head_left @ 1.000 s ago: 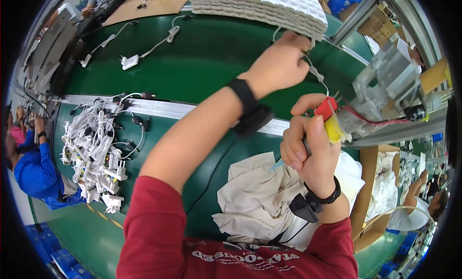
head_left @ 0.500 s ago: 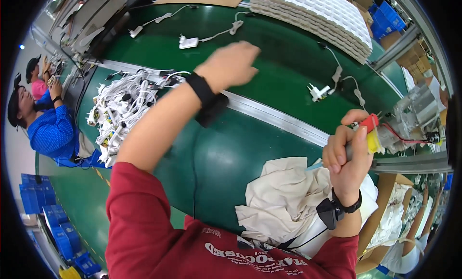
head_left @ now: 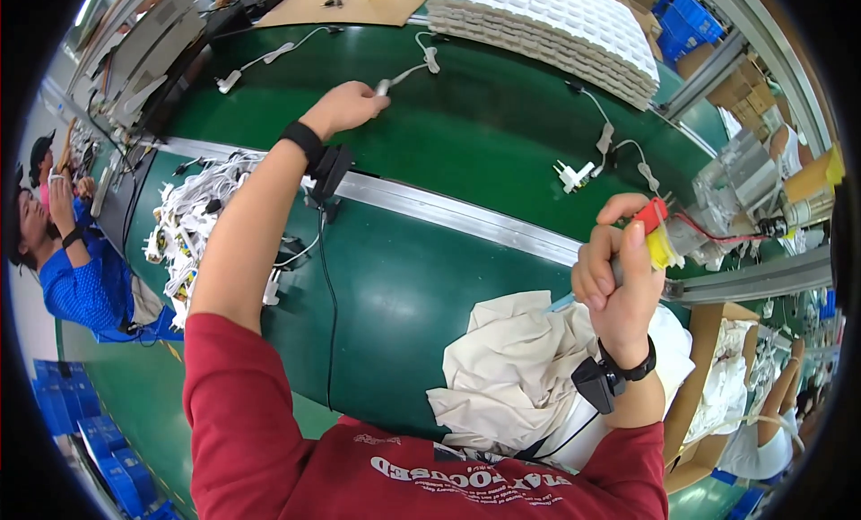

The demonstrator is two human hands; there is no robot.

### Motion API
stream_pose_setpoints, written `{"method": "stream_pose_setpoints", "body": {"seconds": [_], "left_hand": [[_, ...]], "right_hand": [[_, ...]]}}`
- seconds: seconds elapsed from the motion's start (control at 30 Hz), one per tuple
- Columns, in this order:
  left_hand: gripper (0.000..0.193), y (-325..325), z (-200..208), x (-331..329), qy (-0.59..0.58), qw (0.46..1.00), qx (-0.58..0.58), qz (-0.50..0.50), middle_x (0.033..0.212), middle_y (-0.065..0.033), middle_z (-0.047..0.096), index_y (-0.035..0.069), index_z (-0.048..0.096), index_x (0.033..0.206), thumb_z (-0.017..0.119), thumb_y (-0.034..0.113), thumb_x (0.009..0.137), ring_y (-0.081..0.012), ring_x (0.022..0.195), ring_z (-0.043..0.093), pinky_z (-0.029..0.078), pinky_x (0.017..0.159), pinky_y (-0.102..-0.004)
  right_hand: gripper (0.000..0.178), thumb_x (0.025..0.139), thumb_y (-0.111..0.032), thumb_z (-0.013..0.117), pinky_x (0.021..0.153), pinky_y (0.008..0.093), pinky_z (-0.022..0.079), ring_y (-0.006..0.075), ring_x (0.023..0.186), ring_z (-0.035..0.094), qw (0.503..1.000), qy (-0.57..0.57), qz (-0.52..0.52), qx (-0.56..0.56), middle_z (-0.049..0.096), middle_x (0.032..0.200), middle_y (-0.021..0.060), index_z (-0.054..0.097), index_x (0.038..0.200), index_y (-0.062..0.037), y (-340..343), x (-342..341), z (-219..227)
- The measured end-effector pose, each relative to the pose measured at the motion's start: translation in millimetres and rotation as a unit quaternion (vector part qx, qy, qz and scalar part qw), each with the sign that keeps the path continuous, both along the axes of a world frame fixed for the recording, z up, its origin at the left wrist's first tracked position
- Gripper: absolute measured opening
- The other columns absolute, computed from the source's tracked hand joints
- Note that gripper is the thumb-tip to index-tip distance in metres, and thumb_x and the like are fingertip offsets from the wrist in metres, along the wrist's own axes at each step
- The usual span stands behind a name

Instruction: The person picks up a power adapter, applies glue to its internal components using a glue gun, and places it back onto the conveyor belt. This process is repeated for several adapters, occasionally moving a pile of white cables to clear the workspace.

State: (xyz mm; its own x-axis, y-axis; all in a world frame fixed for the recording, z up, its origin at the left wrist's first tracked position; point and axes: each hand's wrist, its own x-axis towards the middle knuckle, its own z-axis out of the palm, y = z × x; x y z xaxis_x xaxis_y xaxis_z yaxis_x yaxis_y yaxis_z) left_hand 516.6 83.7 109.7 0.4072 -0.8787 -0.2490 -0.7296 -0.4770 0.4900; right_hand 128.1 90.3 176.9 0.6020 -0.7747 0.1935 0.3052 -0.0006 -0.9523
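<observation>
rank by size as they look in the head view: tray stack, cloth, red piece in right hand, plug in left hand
1. Tray stack and cloth: too alike to rank
2. Red piece in right hand
3. Plug: smallest as seen; left hand may hide part

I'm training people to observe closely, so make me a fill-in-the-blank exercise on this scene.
The left hand holds a plug coloured ____.
The red-and-yellow device is held in the ____ hand.
The heap of white cords lies on a table coloured ____.

Missing words: white; right; green.
</observation>
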Motion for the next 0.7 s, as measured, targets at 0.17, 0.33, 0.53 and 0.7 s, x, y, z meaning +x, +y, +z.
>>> {"method": "stream_pose_setpoints", "body": {"seconds": [0.17,0.33,0.53,0.7], "left_hand": [[0.03,4,4,-132,0.613,0.78,-0.127,0.017,0.098,-0.0057,0.063,0.008,0.053,0.108,0.043,0.032,0.093,-0.0161,0.09,0.061,0.051,0.075,-0.0303],[0.026,47,-37,-230,0.772,0.623,-0.125,-0.01,0.104,-0.007,0.062,0.01,0.046,0.115,0.043,0.025,0.093,-0.0152,0.095,0.06,0.053,0.068,-0.0291],[0.031,86,-51,-288,0.757,0.649,-0.046,-0.061,0.119,-0.01,0.055,0.009,0.038,0.123,0.045,0.013,0.094,-0.0171,0.104,0.057,0.054,0.067,-0.0276],[0.035,86,-47,-290,0.754,0.641,-0.065,-0.126,0.128,-0.012,0.048,0.009,0.032,0.126,0.044,0.007,0.093,-0.0203,0.11,0.054,0.056,0.071,-0.0312]], "right_hand": [[0.031,0.097,-0.037,0.038,0.034,0.0203,0.023,0.004,0.035,0.025,1.0,0.011,-0.027,-0.011,0.029,0.048,-0.004,0.041,0.101,-0.0062,-6,-8,2],[0.031,0.097,-0.036,0.04,0.034,0.0208,0.023,0.0043,0.036,0.026,0.998,0.024,-0.052,-0.032,0.03,0.049,-0.0033,0.042,0.1,-0.0058,-10,-5,0],[0.029,0.096,-0.035,0.042,0.034,0.0207,0.023,0.0045,0.036,0.028,0.997,0.014,-0.075,-0.031,0.032,0.049,-0.0025,0.044,0.099,-0.0058,-13,-1,0],[0.028,0.095,-0.036,0.044,0.034,0.0209,0.023,0.0046,0.036,0.027,0.998,0.007,-0.063,-0.016,0.033,0.048,-0.0021,0.042,0.093,-0.0077,-19,-4,-5]]}}
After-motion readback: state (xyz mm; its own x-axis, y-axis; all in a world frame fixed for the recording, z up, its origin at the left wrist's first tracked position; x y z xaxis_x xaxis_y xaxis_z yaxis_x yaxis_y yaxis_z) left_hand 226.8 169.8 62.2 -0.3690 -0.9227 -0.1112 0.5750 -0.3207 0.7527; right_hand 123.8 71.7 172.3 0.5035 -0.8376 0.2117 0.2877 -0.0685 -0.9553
